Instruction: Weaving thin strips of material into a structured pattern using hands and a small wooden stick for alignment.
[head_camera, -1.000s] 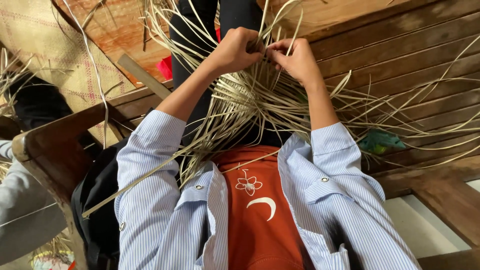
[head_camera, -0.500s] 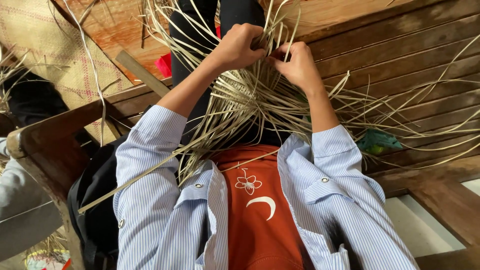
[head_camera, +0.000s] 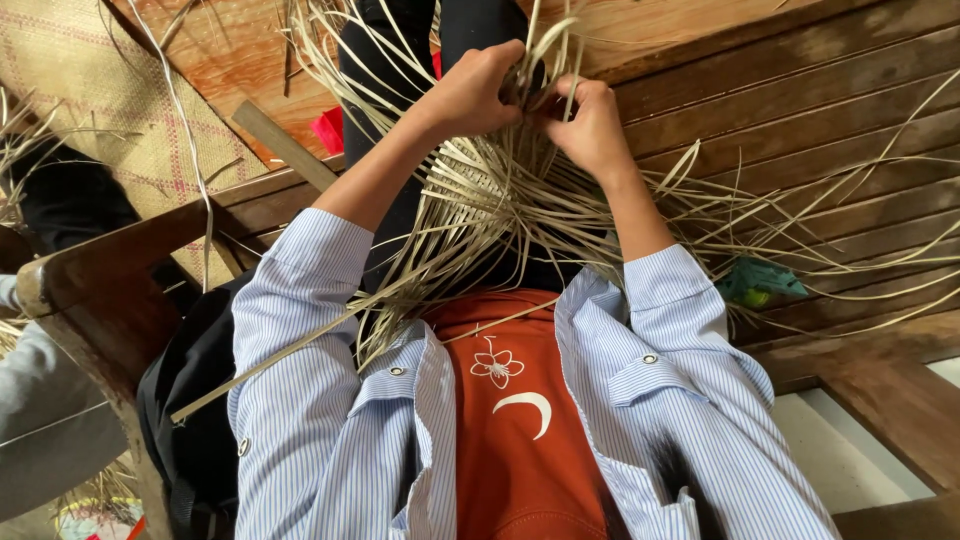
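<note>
My left hand (head_camera: 468, 95) and my right hand (head_camera: 590, 125) are close together at the top middle, both pinching pale flat straw strips (head_camera: 520, 200). The strips fan out from a small woven patch (head_camera: 466, 178) that lies just below my left hand, over my lap. Fingertips of both hands meet around a few upright strips, and the strips partly hide them. Long loose ends trail right across the bench and down-left over my striped sleeve (head_camera: 290, 340).
I sit on a dark wooden slatted bench (head_camera: 800, 120) with an armrest (head_camera: 100, 290) at the left. A woven mat (head_camera: 90, 90) lies on the floor at upper left. A green object (head_camera: 758, 282) rests on the slats. A person's grey sleeve (head_camera: 40, 410) is at the far left.
Both hands have shifted slightly upward and drawn closer together, and the strips between the fingers have bent and regrouped. The long strip over my left sleeve moved a little.
</note>
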